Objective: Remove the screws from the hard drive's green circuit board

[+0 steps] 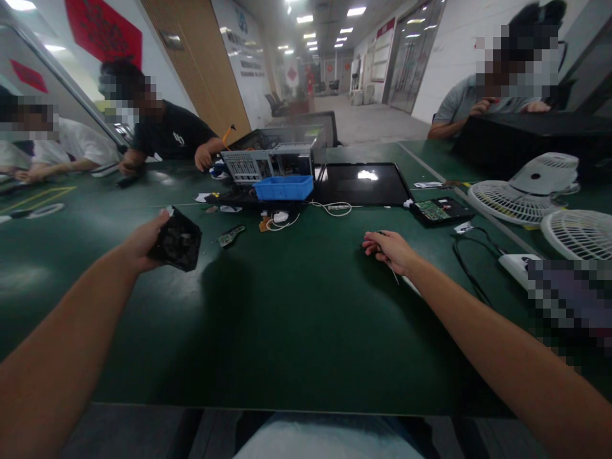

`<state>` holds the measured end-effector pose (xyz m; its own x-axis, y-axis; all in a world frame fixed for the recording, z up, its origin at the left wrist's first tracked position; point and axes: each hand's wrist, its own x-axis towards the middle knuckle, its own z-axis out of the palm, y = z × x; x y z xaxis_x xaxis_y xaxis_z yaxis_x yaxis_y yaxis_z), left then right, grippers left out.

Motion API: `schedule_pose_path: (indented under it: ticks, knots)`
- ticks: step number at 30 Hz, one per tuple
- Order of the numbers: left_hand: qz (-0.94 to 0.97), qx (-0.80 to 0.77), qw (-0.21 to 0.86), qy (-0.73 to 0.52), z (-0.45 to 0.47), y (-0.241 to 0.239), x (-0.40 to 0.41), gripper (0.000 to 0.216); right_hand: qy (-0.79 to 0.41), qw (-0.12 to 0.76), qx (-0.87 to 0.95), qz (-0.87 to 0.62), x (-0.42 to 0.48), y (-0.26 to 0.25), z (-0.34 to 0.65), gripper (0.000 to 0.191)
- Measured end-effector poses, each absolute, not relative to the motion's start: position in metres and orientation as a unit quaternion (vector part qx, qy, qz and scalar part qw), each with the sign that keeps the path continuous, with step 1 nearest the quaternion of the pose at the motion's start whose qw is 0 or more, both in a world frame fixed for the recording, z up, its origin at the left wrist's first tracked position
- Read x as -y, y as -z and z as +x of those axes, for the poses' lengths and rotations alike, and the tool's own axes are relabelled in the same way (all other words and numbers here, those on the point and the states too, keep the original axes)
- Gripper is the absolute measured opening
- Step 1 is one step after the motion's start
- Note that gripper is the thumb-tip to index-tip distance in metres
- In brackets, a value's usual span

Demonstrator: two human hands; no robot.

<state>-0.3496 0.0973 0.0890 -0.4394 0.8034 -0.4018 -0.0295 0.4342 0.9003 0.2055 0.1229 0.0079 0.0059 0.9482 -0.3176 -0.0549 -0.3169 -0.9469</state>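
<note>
My left hand (149, 245) is closed around a black angular plastic housing (179, 240), held above the left part of the green table. A small green circuit board (232, 236) lies just to the right of it. Over the table's right half, my right hand (388, 247) is curled with the fingers pressed together. A thin metal shaft (394, 274) sticks out below that palm; the rest of this slim tool is hidden by the fingers. Something white shows under my right wrist, mostly covered.
Opposite stands an opened computer case (268, 159) with a blue tray (284, 188) before it. A black panel (363, 183), an opened device with a circuit board (440, 209), white fan parts (516, 201) and cables lie rightward. Several people sit around the green table (296, 319).
</note>
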Motion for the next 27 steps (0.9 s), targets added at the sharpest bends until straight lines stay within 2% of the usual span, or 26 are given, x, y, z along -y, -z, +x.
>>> schedule_pose_path:
  ticks: [4,8,11,17,22,25,27]
  knots:
    - [0.307,-0.593,0.595,-0.447,-0.298,-0.089,-0.086,0.067,-0.579,0.419,0.405,-0.57,-0.124,-0.008,0.205,0.009]
    - [0.313,-0.508,0.71,-0.375,-0.22,-0.067,-0.091,0.062,-0.571,0.405,0.421,-0.576,-0.128,-0.01,0.206,0.01]
    - [0.318,-0.523,0.719,-0.33,-0.168,-0.042,-0.105,0.053,-0.565,0.397,0.43,-0.582,-0.128,-0.013,0.207,0.017]
    - [0.433,-0.491,0.726,-0.209,-0.088,-0.019,-0.132,0.06,-0.517,0.395,0.492,-0.578,-0.121,-0.023,0.213,0.033]
    - [0.598,-0.468,0.634,-0.148,-0.047,-0.042,-0.142,0.07,-0.495,0.384,0.494,-0.603,-0.121,-0.029,0.237,0.032]
    - [0.726,-0.459,0.495,-0.133,-0.038,-0.055,-0.141,0.077,-0.479,0.402,0.477,-0.617,-0.124,-0.035,0.26,0.022]
    - [0.79,-0.464,0.383,-0.118,-0.036,-0.057,-0.135,0.092,-0.479,0.424,0.471,-0.607,-0.126,-0.041,0.275,0.009]
